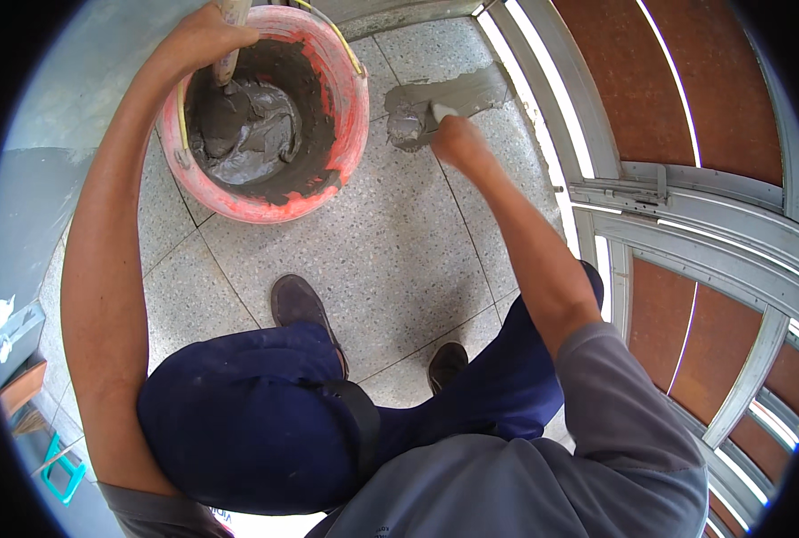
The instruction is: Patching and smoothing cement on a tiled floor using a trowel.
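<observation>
As both arms [103,269] reached forward, right hand [462,143] gripped tool [440,111], left hand [204,38] wooden handle [225,68], long axis pointing into bucket [351,134]

Pale, speckled square tiles with thin dark joints make up the floor [381,260]. Near the top stands the bucket [274,211], round and pinkish red, its rim smeared with grey. Right of it and apart from it, wet grey paste [466,93] lies spread in a flat band, wider at its left end. Lower down are the left shoe [301,300] and the right shoe [447,363], both dark. A teal frame [75,481] at far left seems to rest there too, though the lens edge blurs it.
</observation>
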The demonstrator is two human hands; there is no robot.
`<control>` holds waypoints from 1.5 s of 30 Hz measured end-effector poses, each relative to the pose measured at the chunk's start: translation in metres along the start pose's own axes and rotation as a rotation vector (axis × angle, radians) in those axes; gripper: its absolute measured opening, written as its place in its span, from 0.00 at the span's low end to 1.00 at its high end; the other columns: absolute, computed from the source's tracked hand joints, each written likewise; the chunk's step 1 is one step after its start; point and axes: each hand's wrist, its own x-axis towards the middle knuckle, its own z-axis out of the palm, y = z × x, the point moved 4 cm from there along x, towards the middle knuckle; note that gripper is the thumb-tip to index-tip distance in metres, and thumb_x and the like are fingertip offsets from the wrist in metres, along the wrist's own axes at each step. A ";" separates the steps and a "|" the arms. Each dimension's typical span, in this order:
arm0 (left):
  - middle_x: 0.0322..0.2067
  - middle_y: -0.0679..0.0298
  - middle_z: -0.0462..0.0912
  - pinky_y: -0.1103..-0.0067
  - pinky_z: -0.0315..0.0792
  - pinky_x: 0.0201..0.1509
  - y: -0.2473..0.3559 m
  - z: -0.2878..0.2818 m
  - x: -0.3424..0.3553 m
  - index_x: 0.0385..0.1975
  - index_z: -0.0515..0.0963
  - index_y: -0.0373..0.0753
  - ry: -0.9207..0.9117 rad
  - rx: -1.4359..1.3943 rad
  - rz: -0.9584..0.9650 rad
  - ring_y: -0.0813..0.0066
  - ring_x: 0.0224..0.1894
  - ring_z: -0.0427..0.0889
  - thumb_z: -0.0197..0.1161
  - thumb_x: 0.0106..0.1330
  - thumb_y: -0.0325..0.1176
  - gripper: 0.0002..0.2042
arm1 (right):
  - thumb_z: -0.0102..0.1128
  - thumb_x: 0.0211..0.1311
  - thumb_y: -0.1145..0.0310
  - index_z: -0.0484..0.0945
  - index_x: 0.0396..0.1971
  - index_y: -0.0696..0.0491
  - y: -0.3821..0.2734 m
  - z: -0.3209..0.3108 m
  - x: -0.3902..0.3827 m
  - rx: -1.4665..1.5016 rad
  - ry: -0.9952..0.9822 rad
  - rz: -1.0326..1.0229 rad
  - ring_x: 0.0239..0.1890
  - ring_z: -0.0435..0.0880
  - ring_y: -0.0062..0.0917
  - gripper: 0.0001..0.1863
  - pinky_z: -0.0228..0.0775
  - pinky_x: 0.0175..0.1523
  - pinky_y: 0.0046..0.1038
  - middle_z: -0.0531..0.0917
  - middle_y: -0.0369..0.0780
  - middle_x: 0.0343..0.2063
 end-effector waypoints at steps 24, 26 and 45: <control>0.15 0.61 0.83 0.74 0.78 0.32 0.061 -0.015 -0.051 0.18 0.82 0.35 -0.072 -0.047 0.020 0.70 0.22 0.84 0.61 0.60 0.34 0.11 | 0.51 0.62 0.63 0.81 0.54 0.44 0.020 -0.031 -0.007 -0.054 0.030 -0.095 0.46 0.85 0.48 0.21 0.78 0.51 0.45 0.86 0.51 0.43; 0.16 0.61 0.83 0.74 0.78 0.32 0.063 -0.020 -0.053 0.19 0.82 0.35 -0.044 -0.073 0.013 0.70 0.22 0.84 0.61 0.60 0.34 0.11 | 0.51 0.62 0.63 0.81 0.55 0.44 0.028 -0.030 0.009 -0.106 -0.017 -0.103 0.48 0.85 0.47 0.21 0.77 0.53 0.45 0.85 0.51 0.44; 0.39 0.55 0.85 0.71 0.74 0.52 0.005 -0.005 -0.072 0.47 0.80 0.34 0.067 0.007 -0.090 0.67 0.43 0.84 0.65 0.56 0.48 0.25 | 0.48 0.66 0.65 0.64 0.66 0.56 0.046 0.071 -0.068 -0.136 0.107 -0.116 0.37 0.87 0.51 0.29 0.79 0.43 0.49 0.84 0.56 0.35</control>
